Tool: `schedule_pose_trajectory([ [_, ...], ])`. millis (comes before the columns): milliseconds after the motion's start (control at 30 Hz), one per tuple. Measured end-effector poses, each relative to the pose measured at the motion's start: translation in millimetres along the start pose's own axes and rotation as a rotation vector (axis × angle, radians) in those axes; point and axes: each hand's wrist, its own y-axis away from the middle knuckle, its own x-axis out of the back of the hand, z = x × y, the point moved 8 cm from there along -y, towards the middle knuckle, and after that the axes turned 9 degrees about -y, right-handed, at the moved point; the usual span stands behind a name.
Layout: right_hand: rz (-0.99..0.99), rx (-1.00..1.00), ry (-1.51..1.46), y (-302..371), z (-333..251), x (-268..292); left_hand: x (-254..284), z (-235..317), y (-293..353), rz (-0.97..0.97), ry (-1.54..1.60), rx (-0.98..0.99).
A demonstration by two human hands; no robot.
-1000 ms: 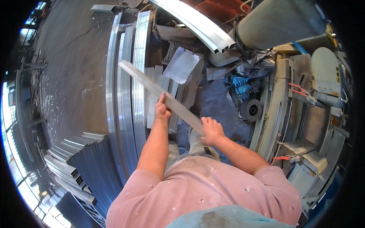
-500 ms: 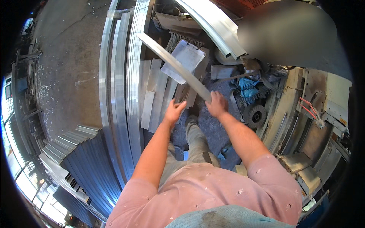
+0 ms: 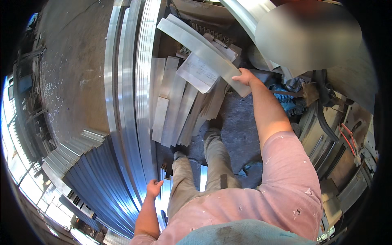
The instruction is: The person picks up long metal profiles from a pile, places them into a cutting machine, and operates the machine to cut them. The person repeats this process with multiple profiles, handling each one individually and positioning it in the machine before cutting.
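Note:
In my right hand (image 3: 245,77) is the near end of a long, flat silver metal bar (image 3: 204,51). My fingers wrap its edge, and the bar slants away to the far left. It passes above a clipboard with a written paper sheet (image 3: 199,71). My left hand (image 3: 154,188) is low at the left, loosely curled with the thumb apart and nothing visible in it. Upright bright metal pieces (image 3: 166,190) stand right beside that hand, by my left leg. Several cut flat metal strips (image 3: 173,102) lie beneath the clipboard, ahead of my feet.
Long metal profiles (image 3: 126,81) run along my left, with a stack of ribbed metal lengths (image 3: 96,175) nearer me. At the right are a blue plastic bundle (image 3: 286,98), a machine with red-handled pliers (image 3: 348,141) and a dark hose (image 3: 322,110). Another large profile (image 3: 253,24) lies at the far right.
My right hand has moved forward and right with the bar, which now shows its broad face. My left hand has drawn back toward my body, down to the left.

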Motion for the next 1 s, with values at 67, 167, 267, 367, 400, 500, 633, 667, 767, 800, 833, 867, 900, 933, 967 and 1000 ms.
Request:
schedule_pose_trajectory([
  [67, 0.145, -0.08, 0.166, -8, 9, 3, -15, -6, 3, -0.031, -0.016, -0.018],
  [167, 0.35, -0.263, 0.321, 16, 2, 9, -37, 26, -9, -0.064, 0.057, -0.103],
  [267, 0.415, -0.149, 0.375, 73, -26, -17, -45, 88, -10, -0.108, 0.177, -0.285],
  [367, 0.363, 0.026, 0.318, 146, -28, -64, -31, 149, 6, -0.122, 0.185, -0.413],
  [400, 0.256, -0.013, 0.276, 166, -14, -82, -21, 168, 15, -0.125, 0.183, -0.497],
  [500, 0.003, -0.07, 0.037, 245, 47, -132, 12, 196, 34, -0.125, 0.21, -0.576],
  [633, -0.15, -0.332, -0.053, 359, 132, -149, 60, 185, 49, -0.031, 0.148, -0.655],
  [667, 0.089, -0.372, -0.059, 394, 146, -135, 72, 178, 49, -0.004, 0.109, -0.675],
  [767, 0.219, -0.607, -0.253, 484, 177, -114, 101, 143, 46, 0.066, -0.015, -0.719],
  [800, 0.266, -0.6, -0.389, 509, 177, -111, 110, 130, 43, 0.092, -0.066, -0.727],
  [833, 0.328, -0.618, -0.493, 532, 175, -112, 119, 112, 40, 0.121, -0.122, -0.729],
  [867, 0.379, -0.583, -0.557, 545, 167, -114, 127, 97, 36, 0.115, -0.148, -0.739],
  [900, 0.432, -0.563, -0.6, 564, 163, -118, 135, 79, 31, 0.131, -0.189, -0.744],
  [933, 0.505, -0.567, -0.629, 586, 161, -127, 143, 62, 24, 0.133, -0.239, -0.73],
  [967, 0.501, -0.53, -0.713, 596, 155, -145, 151, 47, 18, 0.151, -0.294, -0.72],
  [1000, 0.516, -0.513, -0.785, 606, 149, -166, 159, 31, 12, 0.166, -0.335, -0.719],
])
